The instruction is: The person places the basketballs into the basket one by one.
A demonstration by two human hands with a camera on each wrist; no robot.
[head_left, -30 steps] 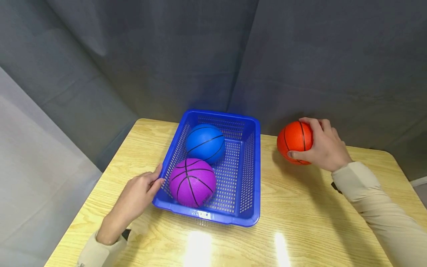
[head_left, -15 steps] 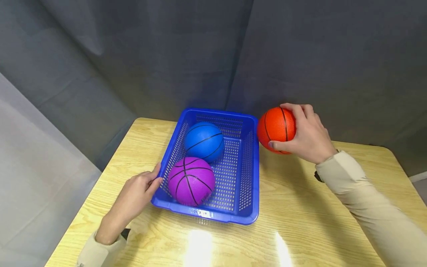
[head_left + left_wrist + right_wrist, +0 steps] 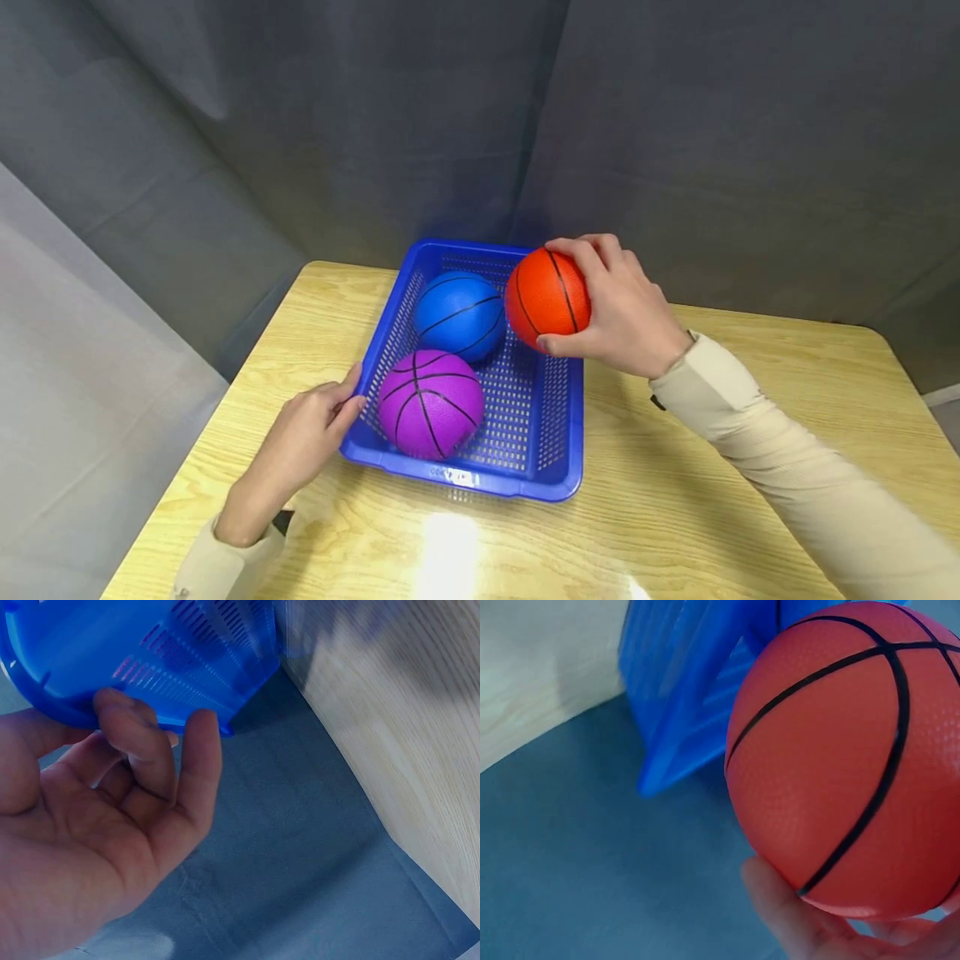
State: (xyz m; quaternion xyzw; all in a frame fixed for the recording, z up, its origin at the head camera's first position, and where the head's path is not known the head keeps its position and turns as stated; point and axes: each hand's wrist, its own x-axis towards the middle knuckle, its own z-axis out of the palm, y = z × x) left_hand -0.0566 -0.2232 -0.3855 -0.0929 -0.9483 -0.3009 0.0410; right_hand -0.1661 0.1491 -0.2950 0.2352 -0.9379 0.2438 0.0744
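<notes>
A red-orange toy basketball [image 3: 546, 298] is gripped by my right hand [image 3: 618, 312], thumb low and fingers over its top. It hangs over the far right part of a blue plastic basket [image 3: 517, 490]. In the right wrist view the ball [image 3: 840, 765] fills much of the picture, with fingers under it. My left hand [image 3: 307, 433] pinches the basket's left rim; in the left wrist view its fingers curl at the rim [image 3: 52, 705]. Inside the basket lie a blue basketball [image 3: 457, 312] at the back left and a purple basketball [image 3: 431, 408] in front of it.
The basket stands on a light wooden table [image 3: 675, 467] close to its far edge. Behind the table hangs a dark grey curtain [image 3: 360, 125]. A paler grey cloth [image 3: 82, 375] is at the left. A label [image 3: 457, 477] sits on the basket's front rim.
My right hand has carried the red-orange basketball leftward from the table right of the basket to above the basket. The left hand has kept its hold on the rim.
</notes>
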